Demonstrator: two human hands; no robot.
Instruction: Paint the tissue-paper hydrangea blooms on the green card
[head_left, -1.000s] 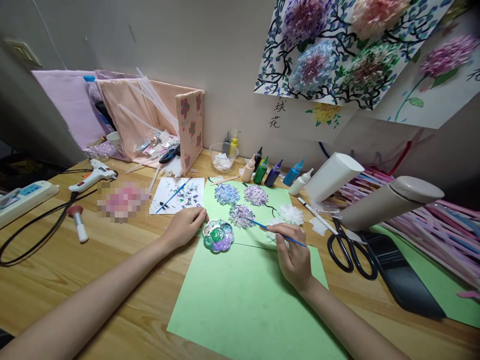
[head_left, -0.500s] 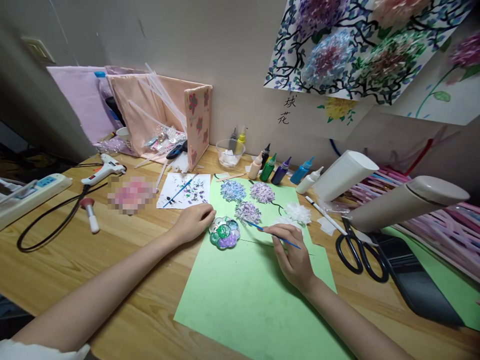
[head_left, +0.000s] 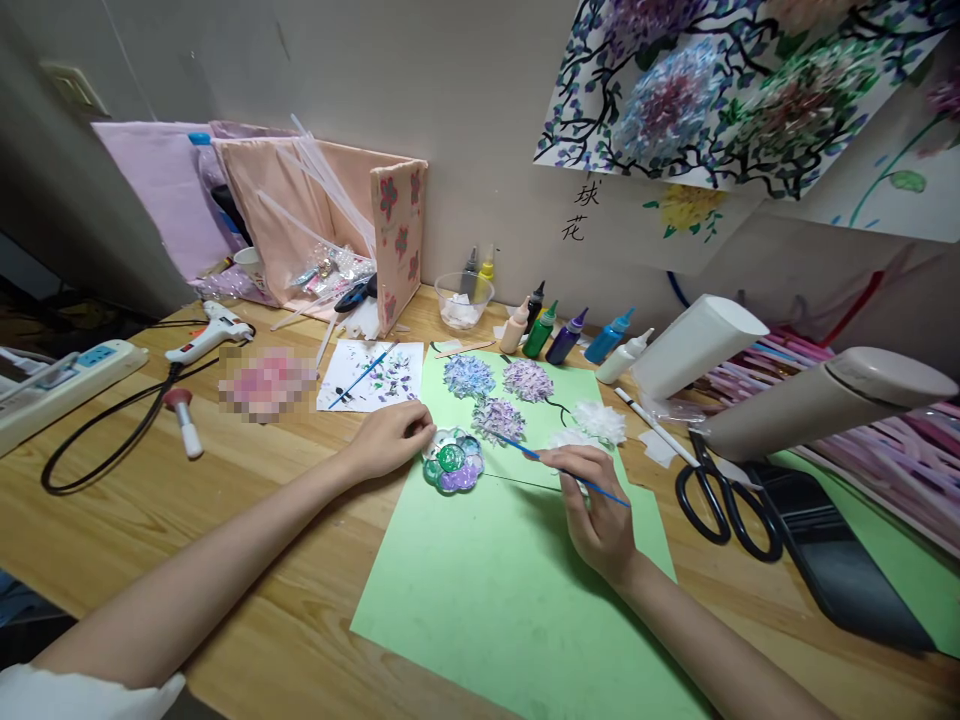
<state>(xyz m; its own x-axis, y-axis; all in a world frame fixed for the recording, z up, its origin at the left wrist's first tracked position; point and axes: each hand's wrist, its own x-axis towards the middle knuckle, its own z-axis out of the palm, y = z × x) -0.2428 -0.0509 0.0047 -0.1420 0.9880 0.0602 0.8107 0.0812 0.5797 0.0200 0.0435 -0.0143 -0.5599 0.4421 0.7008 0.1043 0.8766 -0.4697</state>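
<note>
1. Since the frame half a second ago little has changed: the right hand [head_left: 596, 515] has drawn slightly back toward the person, so the brush [head_left: 564, 472] now lies a little flatter, its tip still at the lower purple flower [head_left: 498, 418]; the left hand [head_left: 390, 438] stays beside the palette [head_left: 453, 461].
2. The right hand is closed around the thin blue brush in a pen-like pinch, the handle running out past the knuckles to the right.
3. The brush tip rests at the right edge of the lower purple flower, one of three tufted flowers on the green paper [head_left: 517, 590].
4. The left hand is loosely curled, fingertips touching the left rim of the flower-shaped palette; it grips nothing that I can see.
5. The palette sits on the left edge of the green paper, holding green and purple paint.
6. A white tufted flower [head_left: 600, 422] lies just above the right hand.
7. Behind the paper stands a row of paint bottles [head_left: 559, 335] near the wall.
8. Black scissors [head_left: 716, 495] lie on the wooden table [head_left: 150, 520] to the right of the paper.
9. A second blue brush lies on a paint-daubed white sheet [head_left: 373, 375], and a glue gun [head_left: 206, 338] rests farther left.
</note>
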